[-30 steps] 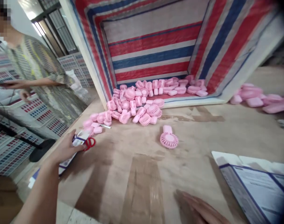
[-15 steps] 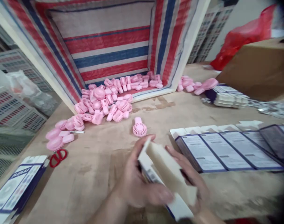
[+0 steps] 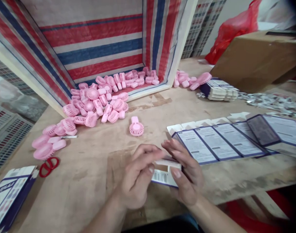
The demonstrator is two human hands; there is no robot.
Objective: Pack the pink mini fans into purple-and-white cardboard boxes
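A small white box (image 3: 162, 176) with a barcode is held between both hands above the table's front part. My left hand (image 3: 138, 176) presses its fingers over the flap end from the left. From the right, my right hand (image 3: 187, 174) grips the box, thumb on the barcode side and fingers behind. Part of the box is hidden under the fingers. Just beyond the hands lies a single pink fan (image 3: 136, 128), its handle pointing away. A pile of similar pink fans (image 3: 98, 100) spills from a striped, fabric-lined container.
The striped container (image 3: 99, 48) stands open at the back. Flattened boxes (image 3: 211, 140) lie at right, more (image 3: 10, 194) at left. Red-handled scissors (image 3: 49, 166) rest beside pink fans. A brown carton (image 3: 257, 61) and red bag (image 3: 230, 35) stand at back right.
The box has turned, so its barcode side now faces me and its open inside no longer shows. Both hands have closed in over its end. The view has shifted.
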